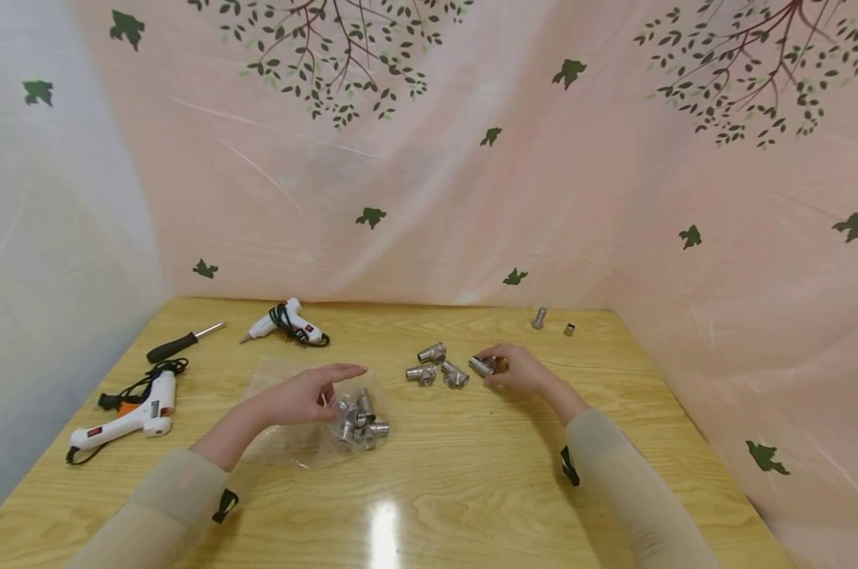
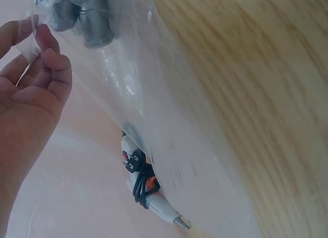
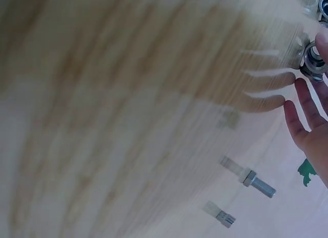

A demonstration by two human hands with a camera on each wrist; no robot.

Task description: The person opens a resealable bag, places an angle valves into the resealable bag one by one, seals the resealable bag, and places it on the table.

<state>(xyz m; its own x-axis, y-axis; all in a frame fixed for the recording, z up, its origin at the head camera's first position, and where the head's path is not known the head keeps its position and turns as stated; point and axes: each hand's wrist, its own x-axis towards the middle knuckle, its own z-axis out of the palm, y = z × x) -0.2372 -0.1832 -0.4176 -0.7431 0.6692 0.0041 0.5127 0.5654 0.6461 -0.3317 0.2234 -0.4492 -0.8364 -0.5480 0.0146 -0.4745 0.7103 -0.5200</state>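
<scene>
My left hand [image 1: 297, 397] is at a clear plastic bag [image 1: 287, 449] left of the table's middle, and in the left wrist view its thumb and fingers pinch the thin plastic. Inside the bag lie several metal pipe fittings [image 1: 365, 407]. Right of centre, my right hand [image 1: 528, 371] holds a metal tee fitting [image 1: 480, 366] between thumb and fingers, low over the tabletop; the palm side hides part of it. Just left of that piece, three similar tee fittings sit close together: a rear one [image 1: 432, 352], a left one [image 1: 422, 374] and a right one [image 1: 455, 374].
Toward the back right stand a longer threaded metal fitting [image 1: 539, 318] and a short one [image 1: 569, 329]. On the left are a white glue gun [image 1: 133, 419], a second, smaller glue gun [image 1: 287, 322] and a black-handled screwdriver [image 1: 173, 347]. Fabric hangs behind the wooden table [image 1: 472, 490].
</scene>
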